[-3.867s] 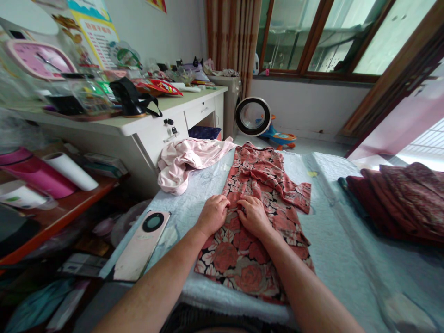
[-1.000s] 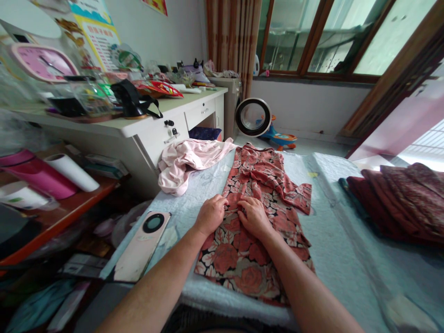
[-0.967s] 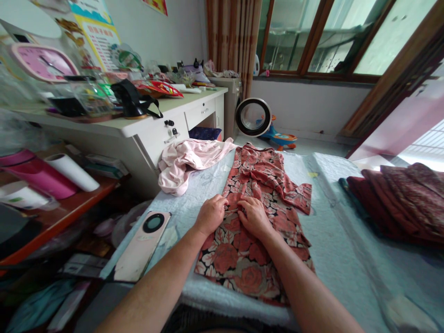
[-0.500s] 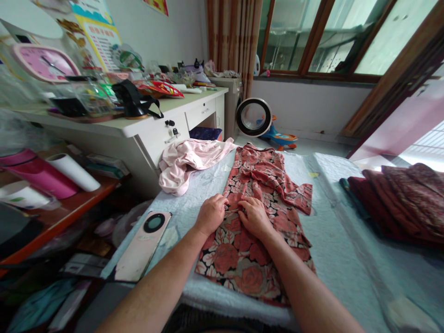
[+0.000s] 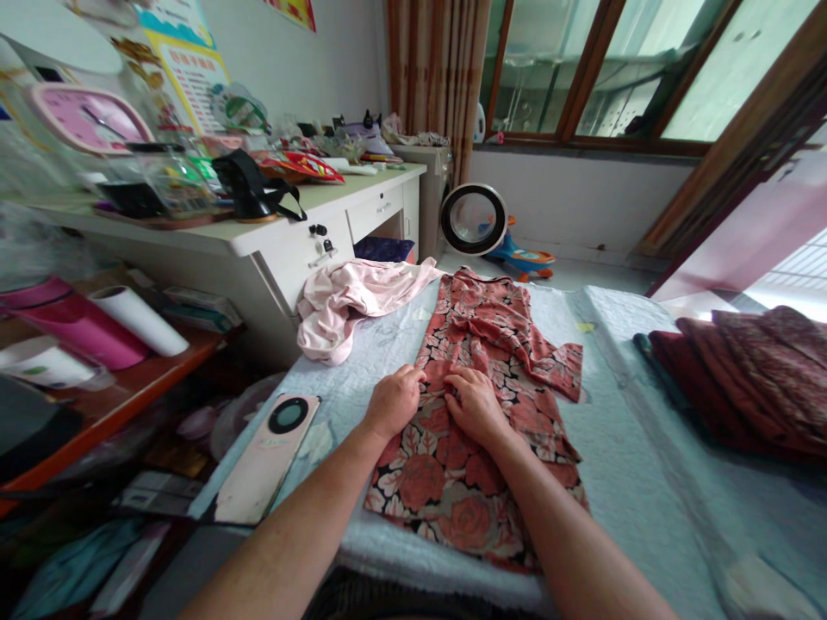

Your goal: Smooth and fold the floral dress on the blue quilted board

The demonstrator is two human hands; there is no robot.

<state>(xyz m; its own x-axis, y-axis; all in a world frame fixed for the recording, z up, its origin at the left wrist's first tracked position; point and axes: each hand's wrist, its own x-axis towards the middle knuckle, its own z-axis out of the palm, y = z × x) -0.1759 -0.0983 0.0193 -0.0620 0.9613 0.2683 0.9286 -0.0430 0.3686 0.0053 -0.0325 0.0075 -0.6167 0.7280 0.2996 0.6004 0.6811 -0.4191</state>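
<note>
A red and black floral shirt [image 5: 465,508] lies lengthwise on the pale blue cloth in front of me, one side folded inward and a short sleeve [image 5: 561,370] sticking out to the right. At its left edge, my left hand [image 5: 395,403] has its fingers curled and closed on the fabric. My right hand [image 5: 476,403] rests on the middle of the shirt, its fingers bent and gripping a bit of the cloth. The fingertips of both hands are partly hidden. Beyond my left hand lies a crumpled pale pink garment [image 5: 352,297].
To the left, a phone [image 5: 271,461] lies face down near the edge of the blue cloth [image 5: 637,465]. A stack of folded dark red clothes [image 5: 743,379] sits at the right. A cluttered white desk [image 5: 284,245] and a reddish shelf [image 5: 129,392] border the left side.
</note>
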